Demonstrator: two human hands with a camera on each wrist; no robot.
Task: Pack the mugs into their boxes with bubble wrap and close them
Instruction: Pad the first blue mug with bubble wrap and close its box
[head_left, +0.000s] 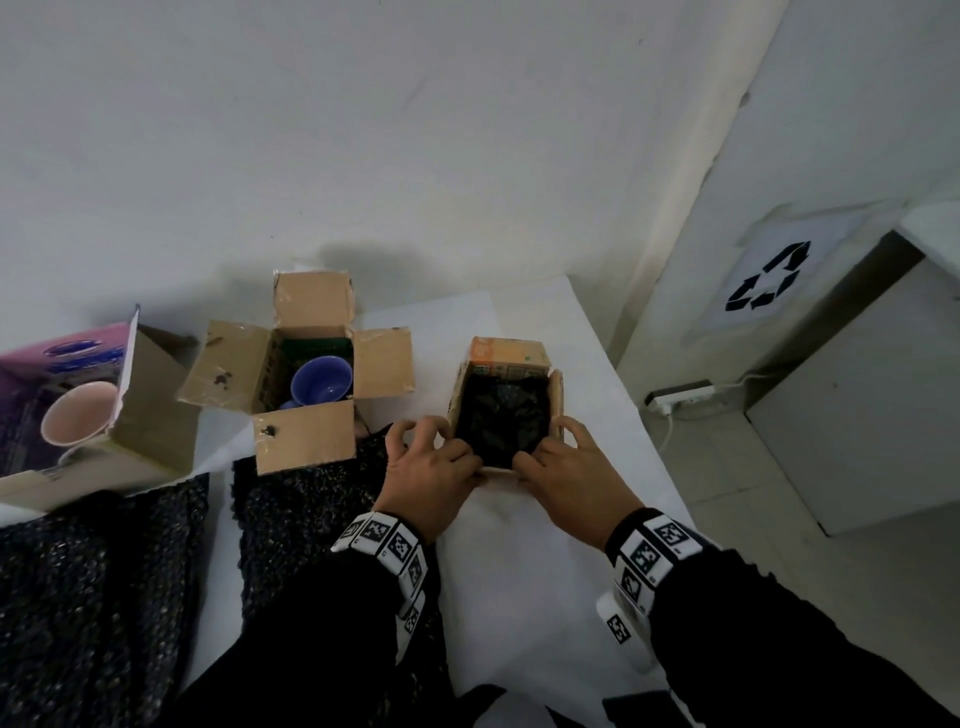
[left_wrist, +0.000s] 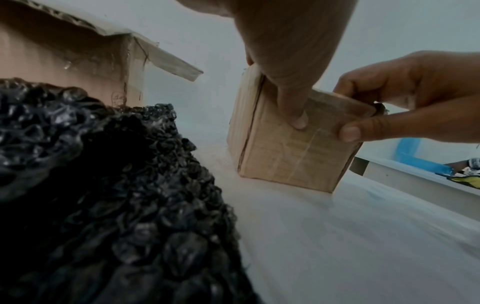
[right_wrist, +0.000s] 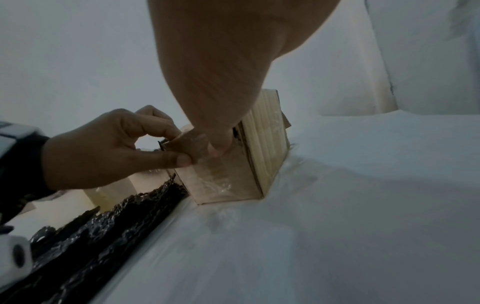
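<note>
Small box (head_left: 506, 415) between left hand (head_left: 431, 462) and right hand (head_left: 571, 467) grips.

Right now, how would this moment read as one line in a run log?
step: closing small box | left hand: grips near flap | right hand: grips near flap | inside: black bubble wrap | blue mug: unwrapped

Both forearms extend forward, side by side, in black sleeves. Each wrist carries a band of black-and-white coded markers. The left hand (head_left: 428, 462) is palm down, with fingers curled and thumb angled inward; thumb and fingertips pinch the near left edge of the small box (head_left: 506, 415). The right hand (head_left: 566, 467) mirrors this pose: its fingers curl over the near right rim and its thumb presses the near wall. The two thumbs lie close together, not touching.
</note>
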